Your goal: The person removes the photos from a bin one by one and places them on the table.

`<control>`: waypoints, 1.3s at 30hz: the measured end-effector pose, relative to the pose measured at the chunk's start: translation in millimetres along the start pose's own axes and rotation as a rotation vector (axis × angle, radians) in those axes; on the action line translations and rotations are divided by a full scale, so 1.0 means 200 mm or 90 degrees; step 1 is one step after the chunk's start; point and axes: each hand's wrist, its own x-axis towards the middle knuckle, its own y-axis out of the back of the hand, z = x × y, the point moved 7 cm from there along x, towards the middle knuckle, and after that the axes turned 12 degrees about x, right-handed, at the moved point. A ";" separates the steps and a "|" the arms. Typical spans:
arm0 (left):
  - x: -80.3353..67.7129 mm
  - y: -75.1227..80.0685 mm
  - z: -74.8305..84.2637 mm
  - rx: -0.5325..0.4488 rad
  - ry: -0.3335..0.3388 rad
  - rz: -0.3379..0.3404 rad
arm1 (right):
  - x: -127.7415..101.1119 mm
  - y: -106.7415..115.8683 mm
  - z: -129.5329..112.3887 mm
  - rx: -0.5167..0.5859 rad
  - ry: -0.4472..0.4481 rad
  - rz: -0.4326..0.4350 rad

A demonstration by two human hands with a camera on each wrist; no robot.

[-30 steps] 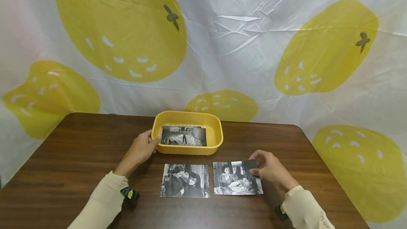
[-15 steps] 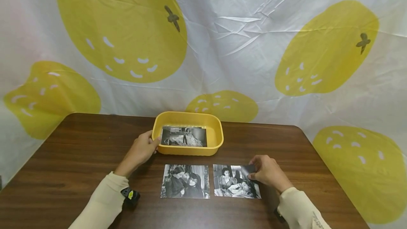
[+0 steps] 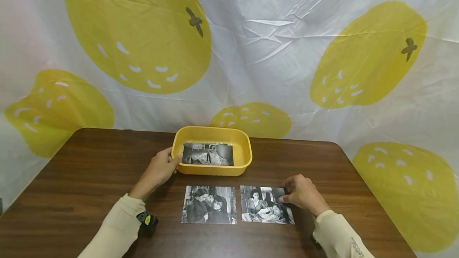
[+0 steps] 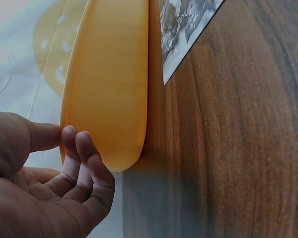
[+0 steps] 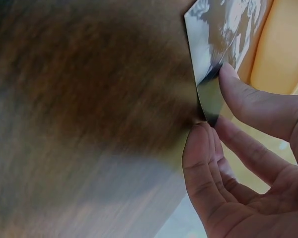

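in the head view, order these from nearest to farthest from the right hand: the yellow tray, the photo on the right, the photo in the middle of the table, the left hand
From the right hand:
1. Right photo, pinched at its far right corner.
2. Middle photo, just left of the first.
3. Yellow tray, behind the photos, holding a third print.
4. Left hand, at the tray's left end.

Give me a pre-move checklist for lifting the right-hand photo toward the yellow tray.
1. Right hand pinches the right photo at its far right corner: ok.
2. Corner lifted off the table: ok, per the right wrist view.
3. Left hand steadies the yellow tray at its left end: ok.
4. Room in the tray: cannot tell; one photo in the tray already covers much of it.
5. Middle photo clear of the right one: ok, they lie side by side without overlap.
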 end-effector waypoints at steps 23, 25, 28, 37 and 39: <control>0.00 0.00 0.00 0.000 0.002 0.001 | 0.28 0.16 -0.55 -0.009 0.155 0.024; 0.00 0.00 0.00 0.002 0.002 0.004 | 0.32 0.14 -0.61 -0.003 0.162 0.016; 0.00 0.01 0.00 0.003 0.001 0.006 | 0.38 0.08 -0.69 0.000 0.174 0.000; -0.01 0.01 0.01 -0.003 -0.001 0.006 | 0.51 -0.16 -0.80 -0.004 0.146 -0.076; -0.01 0.01 0.01 -0.003 -0.003 0.010 | 0.53 -0.21 -0.81 -0.017 0.139 -0.092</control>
